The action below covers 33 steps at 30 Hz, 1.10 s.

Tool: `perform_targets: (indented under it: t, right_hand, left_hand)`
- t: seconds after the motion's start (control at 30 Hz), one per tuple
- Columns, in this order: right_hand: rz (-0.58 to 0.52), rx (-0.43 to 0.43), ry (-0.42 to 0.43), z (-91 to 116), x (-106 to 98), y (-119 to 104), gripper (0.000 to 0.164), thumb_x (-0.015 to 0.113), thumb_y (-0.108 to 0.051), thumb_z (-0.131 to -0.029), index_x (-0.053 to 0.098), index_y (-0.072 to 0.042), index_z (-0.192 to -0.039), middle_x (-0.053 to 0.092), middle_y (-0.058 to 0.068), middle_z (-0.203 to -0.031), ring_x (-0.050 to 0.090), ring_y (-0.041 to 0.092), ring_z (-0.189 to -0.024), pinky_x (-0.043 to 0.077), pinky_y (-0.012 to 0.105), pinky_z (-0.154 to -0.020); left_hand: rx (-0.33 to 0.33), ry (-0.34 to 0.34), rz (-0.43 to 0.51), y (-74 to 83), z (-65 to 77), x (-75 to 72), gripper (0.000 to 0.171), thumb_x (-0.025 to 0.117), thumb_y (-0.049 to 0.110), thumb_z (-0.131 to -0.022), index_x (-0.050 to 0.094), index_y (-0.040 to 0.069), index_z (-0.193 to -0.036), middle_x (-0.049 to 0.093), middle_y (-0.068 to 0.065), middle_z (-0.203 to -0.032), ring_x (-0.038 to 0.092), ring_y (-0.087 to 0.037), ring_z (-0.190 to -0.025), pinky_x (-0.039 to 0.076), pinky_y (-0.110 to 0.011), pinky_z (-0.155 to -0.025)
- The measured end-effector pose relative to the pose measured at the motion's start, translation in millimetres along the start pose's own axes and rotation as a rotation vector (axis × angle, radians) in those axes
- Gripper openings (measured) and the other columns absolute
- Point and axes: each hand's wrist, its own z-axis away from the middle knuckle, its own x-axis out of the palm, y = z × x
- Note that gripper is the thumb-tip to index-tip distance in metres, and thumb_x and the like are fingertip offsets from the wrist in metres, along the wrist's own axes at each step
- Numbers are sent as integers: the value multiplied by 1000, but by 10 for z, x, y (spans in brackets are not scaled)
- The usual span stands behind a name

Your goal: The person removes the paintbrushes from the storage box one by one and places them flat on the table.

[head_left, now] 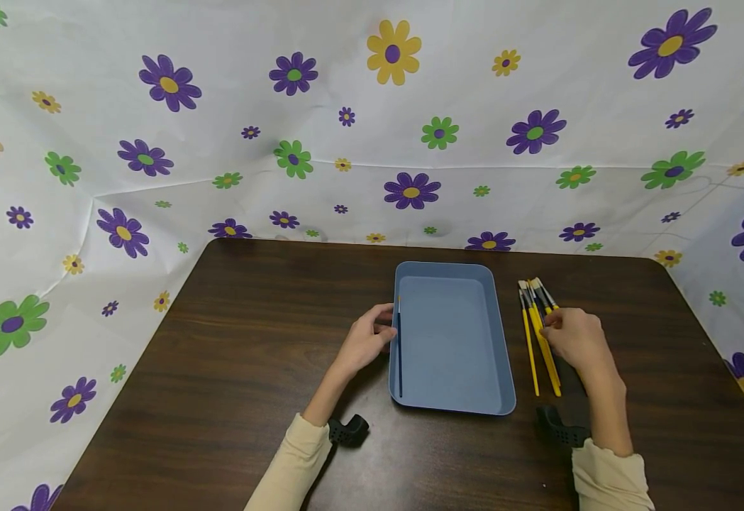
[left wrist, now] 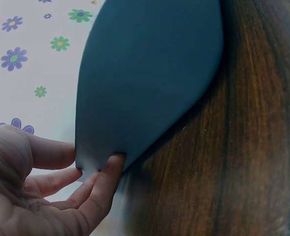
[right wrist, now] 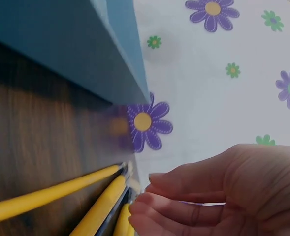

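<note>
A shallow blue-grey tray [head_left: 452, 341] lies on the table, with one slim dark paintbrush [head_left: 400, 355] along the inside of its left wall. My left hand [head_left: 364, 341] holds the tray's left edge; in the left wrist view the thumb is at the rim and the fingertips touch the outer wall. To the right of the tray lie several yellow-handled paintbrushes [head_left: 540, 341], bristles pointing away. Over the rightmost of these is my right hand [head_left: 576, 337]. Its thumb and fingers are close together beside the brushes, and no brush shows between them in the right wrist view.
The brown wooden table [head_left: 269, 319] extends on both sides of the tray. A white cloth with printed flowers [head_left: 346, 142] hangs behind the table and along its sides. A black wrist mount [head_left: 349, 431] sits at the left cuff, another mount [head_left: 562, 427] at the right.
</note>
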Motion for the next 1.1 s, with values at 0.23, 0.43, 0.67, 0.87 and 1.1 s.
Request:
perform_targets:
  t: [0.23, 0.43, 0.67, 0.87, 1.1]
  right_hand:
    - [-54, -99, 50, 66, 36, -206, 28, 62, -6, -100, 64, 18, -115, 67, 26, -92, 58, 25, -69, 53, 34, -58]
    - [-105, -209, 127, 126, 129, -397, 26, 65, -7, -99, 67, 14, -114, 70, 25, -95, 60, 28, -75, 50, 31, -60]
    - [-154, -255, 226, 189, 250, -610, 27, 70, -2, -95, 68, 13, -118, 71, 28, -104, 68, 39, -90, 60, 46, -73]
    - [-220, -265, 240, 230, 344, -770, 31, 69, 0, -95, 66, 12, -123, 69, 30, -114, 68, 42, -98, 59, 54, -80]
    - [-265, -291, 215, 245, 471, -893, 33, 69, 1, -95, 64, 12, -126, 69, 29, -119, 67, 42, -105, 55, 57, -88]
  left_hand:
    - [-1, -1, -7, -4, -2, -2, 48, 60, -2, -98, 53, -4, -145, 61, -25, -131, 68, -35, -108, 62, -40, -72]
    - [-2, 0, -2, -9, -7, -2, 48, 60, -3, -98, 53, -4, -145, 61, -26, -131, 68, -35, -108, 62, -40, -73]
    - [7, 1, -1, -16, -11, -4, 47, 61, -3, -98, 53, -5, -144, 61, -26, -130, 69, -34, -106, 62, -39, -71]
    - [8, -3, 2, -5, -5, -8, 48, 60, -3, -98, 53, -5, -145, 60, -26, -131, 69, -35, -107, 62, -39, -72]
    - [-4, 4, -6, 10, -7, 3, 48, 60, -2, -98, 53, -4, -146, 61, -25, -132, 69, -34, -107, 62, -39, -72]
